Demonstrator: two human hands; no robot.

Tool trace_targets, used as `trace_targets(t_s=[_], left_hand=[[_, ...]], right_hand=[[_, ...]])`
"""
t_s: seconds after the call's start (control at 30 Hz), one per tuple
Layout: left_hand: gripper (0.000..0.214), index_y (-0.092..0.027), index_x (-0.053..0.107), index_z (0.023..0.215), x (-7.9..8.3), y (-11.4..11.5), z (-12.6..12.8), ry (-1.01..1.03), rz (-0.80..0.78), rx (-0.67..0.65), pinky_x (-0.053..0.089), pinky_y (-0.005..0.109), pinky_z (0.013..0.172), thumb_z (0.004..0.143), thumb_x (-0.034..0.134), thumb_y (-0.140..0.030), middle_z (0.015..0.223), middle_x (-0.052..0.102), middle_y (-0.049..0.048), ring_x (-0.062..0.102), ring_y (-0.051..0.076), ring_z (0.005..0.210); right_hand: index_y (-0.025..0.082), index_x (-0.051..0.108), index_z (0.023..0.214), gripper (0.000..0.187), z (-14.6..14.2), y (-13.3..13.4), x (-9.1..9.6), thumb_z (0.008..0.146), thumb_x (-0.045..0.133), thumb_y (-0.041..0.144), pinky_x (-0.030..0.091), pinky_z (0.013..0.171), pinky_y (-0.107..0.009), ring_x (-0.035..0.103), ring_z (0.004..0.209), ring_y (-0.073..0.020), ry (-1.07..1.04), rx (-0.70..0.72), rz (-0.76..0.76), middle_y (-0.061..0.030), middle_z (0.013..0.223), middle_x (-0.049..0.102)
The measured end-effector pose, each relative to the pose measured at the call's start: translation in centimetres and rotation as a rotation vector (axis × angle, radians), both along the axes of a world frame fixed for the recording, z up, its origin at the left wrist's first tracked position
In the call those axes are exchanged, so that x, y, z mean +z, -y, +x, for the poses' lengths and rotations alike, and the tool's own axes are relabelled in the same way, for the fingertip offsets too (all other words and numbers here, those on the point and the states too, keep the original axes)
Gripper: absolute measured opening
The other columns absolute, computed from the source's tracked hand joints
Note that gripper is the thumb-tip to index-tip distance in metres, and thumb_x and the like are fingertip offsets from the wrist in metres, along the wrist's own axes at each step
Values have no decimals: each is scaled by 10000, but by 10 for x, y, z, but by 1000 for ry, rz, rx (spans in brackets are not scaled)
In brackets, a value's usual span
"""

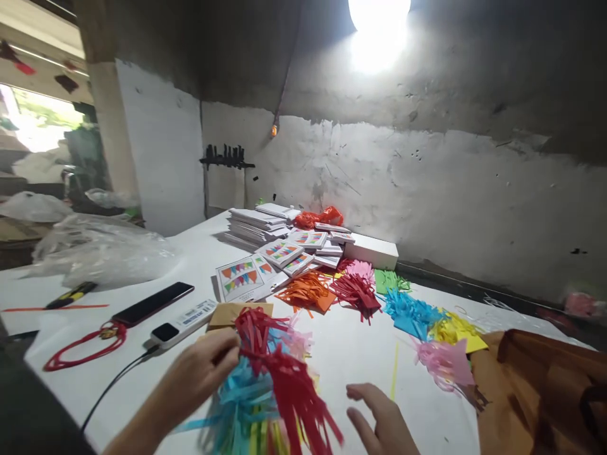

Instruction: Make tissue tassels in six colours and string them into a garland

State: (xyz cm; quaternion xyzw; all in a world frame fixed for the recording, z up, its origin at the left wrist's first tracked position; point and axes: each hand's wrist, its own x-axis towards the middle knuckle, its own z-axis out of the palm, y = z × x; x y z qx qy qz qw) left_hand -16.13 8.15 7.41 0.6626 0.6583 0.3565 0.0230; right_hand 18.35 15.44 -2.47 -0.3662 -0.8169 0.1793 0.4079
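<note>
My left hand (211, 360) is closed in a pinch at the edge of a red fringed-paper tassel (296, 385). The tassel's strips spread down and to the right, slightly blurred. Under and beside it lies a pile of blue fringed paper (244, 385), with pink, green and yellow strips showing. My right hand (379, 417) is to the right of the red tassel, apart from it, fingers spread with nothing between them. A thin yellow strip (395, 370) lies on the table just beyond that hand.
Fringed paper bundles in orange (307, 291), dark red (356, 294), blue (412, 316), yellow (458, 332) and pink (446, 363) lie across the table. Behind are printed cards (244, 278) and stacked white packs (256, 227). A phone (154, 303), a cabled white device (183, 325) and a brown bag (545, 392) flank the work.
</note>
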Motion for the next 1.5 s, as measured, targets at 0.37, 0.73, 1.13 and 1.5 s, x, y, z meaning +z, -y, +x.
trace_targets(t_s=[0.37,0.73,1.13,1.5], left_hand=[[222,-184,701,971,54,-144,52,-301,-283,-29,522,342,901,990,498,-271,1029,711,59,661,208,979],[280,-168,622,1194,-30,-279,20,-419,-568,-293,577,408,852,970,606,-334,1196,646,87,658,211,994],[207,-150,662,1043,-62,-308,16,-493,-376,-371,558,407,860,959,618,-335,1083,676,66,656,200,962],[244,-166,646,1136,-89,-305,9,-462,-412,-367,570,405,861,973,599,-341,1153,663,75,659,208,982]], right_hand=[[172,632,1168,278,-125,-183,-8,966,626,363,551,896,-425,657,1015,-202,188,-40,-199,-67,1168,658],[160,622,1171,285,-170,-259,-25,970,620,362,570,831,-391,663,953,-190,21,-113,-339,-61,1138,655],[150,621,1140,266,-157,-290,-44,969,626,354,582,716,-318,665,823,-148,-115,-85,-509,-41,1039,665],[160,686,805,93,-148,-254,-28,872,621,170,506,900,-367,607,1008,-204,-35,-2,-117,-84,1174,589]])
